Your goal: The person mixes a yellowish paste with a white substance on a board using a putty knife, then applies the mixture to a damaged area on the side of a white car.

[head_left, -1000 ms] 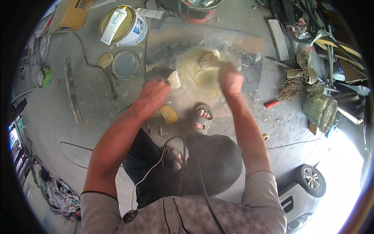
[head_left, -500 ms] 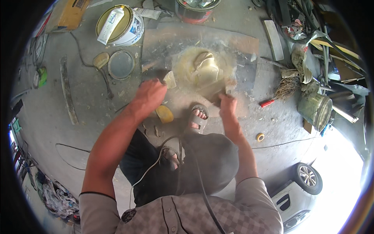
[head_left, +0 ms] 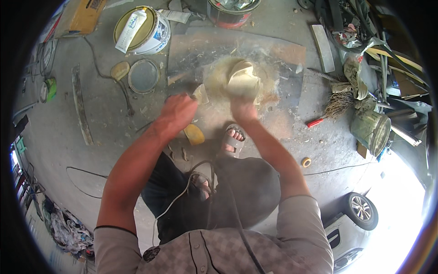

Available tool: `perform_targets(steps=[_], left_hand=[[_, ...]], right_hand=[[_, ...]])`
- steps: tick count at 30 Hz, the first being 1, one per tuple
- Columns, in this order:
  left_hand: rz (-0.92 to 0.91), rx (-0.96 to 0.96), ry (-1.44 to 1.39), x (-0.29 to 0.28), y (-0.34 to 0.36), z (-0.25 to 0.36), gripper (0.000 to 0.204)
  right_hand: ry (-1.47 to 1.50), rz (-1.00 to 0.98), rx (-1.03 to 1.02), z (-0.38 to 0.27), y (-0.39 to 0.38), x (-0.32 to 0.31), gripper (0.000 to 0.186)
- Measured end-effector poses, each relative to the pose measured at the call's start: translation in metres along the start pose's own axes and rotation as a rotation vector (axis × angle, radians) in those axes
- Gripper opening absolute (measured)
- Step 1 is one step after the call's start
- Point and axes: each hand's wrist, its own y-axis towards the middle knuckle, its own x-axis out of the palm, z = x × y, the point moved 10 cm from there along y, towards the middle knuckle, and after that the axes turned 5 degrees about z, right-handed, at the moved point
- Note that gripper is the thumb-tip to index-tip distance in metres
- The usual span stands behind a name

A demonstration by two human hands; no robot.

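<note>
My left hand (head_left: pixel 179 112) is closed round the handle of a putty knife (head_left: pixel 200 94), whose blade is coated with cream paste. To its right, my right hand (head_left: pixel 244 110) grips a wide scraper, its blade reaching into the pile of cream putty (head_left: pixel 246 68); paste and my fingers hide most of that tool. The putty lies on a flat, stained board (head_left: pixel 283 50) on the floor, with a thin smeared ring around it. A yellow sanding-block-like piece (head_left: pixel 194 134) rests on the floor just below my left hand.
At the far left stands a large paint can (head_left: pixel 159 34) with a white tube (head_left: pixel 131 31) on its lid. A round grey lid (head_left: pixel 143 76) lies nearby. On the right are a red-handled tool (head_left: pixel 315 123), a brush (head_left: pixel 338 102), a dirty bucket (head_left: pixel 372 132) and a tape roll (head_left: pixel 306 162).
My right hand has moved left and forward, carrying the scraper from the near right side of the board into the putty. My left hand has stayed nearly in place with its putty knife.
</note>
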Motion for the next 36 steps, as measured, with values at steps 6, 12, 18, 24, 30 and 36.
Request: perform_targets(steps=[6,12,18,24,30,36], left_hand=[[-0.052,-0.007,0.046,0.003,-0.003,-0.003,0.029],[-0.061,0.025,0.110,0.010,-0.004,-0.001,0.028],[0.009,-0.037,0.071,0.011,-0.007,-0.007,0.033],[0.016,-0.015,0.071,0.010,-0.008,-0.007,0.027],[0.083,0.019,0.063,0.003,-0.009,-0.002,0.018],[0.197,0.096,0.008,-0.012,-0.009,0.010,0.011]], right_hand=[[0.611,0.004,0.435,0.057,-0.068,0.008,0.018],[1.273,-0.122,1.674,0.122,-0.151,0.105,0.029],[0.540,-0.157,0.817,0.224,0.052,0.073,0.036],[0.128,-0.279,-0.336,0.036,0.156,0.017,0.015],[0.384,-0.340,-0.212,0.049,0.094,-0.022,0.028],[0.336,0.119,-0.169,0.048,0.008,-0.043,0.011]])
